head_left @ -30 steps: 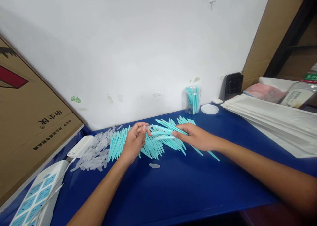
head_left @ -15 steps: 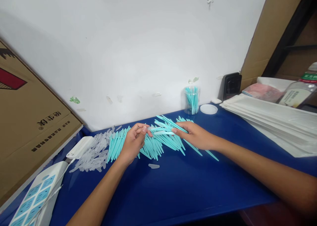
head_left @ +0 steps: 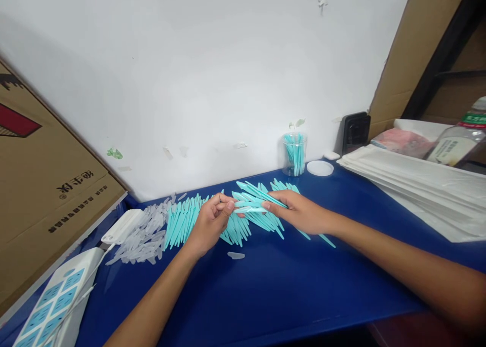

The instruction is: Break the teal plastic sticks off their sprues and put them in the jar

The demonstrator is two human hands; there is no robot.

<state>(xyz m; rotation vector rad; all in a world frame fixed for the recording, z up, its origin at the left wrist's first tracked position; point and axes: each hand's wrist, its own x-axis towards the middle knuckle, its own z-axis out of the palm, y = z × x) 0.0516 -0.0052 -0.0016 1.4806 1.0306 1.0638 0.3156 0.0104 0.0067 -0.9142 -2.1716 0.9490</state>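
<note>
Slim turquoise plastic sticks (head_left: 252, 204), fanned above the blue worktop (head_left: 273, 286), are grasped in the right hand (head_left: 301, 211); the left hand (head_left: 209, 225) has its fingertips at their tips, its grip unclear. At one o'clock, a clear plastic cup (head_left: 284, 159) holds similar sticks. Between eight and nine lie translucent blade-shaped plastic pieces (head_left: 142, 238); at nine, a brown cardboard carton (head_left: 41, 185) bears dark Chinese characters (head_left: 75, 181) and ®. Between two and three, a clear bottle's (head_left: 470, 133) label is illegible.

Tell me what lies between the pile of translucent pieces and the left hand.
Turquoise sticks on the blue table, as the head view shows.
</note>
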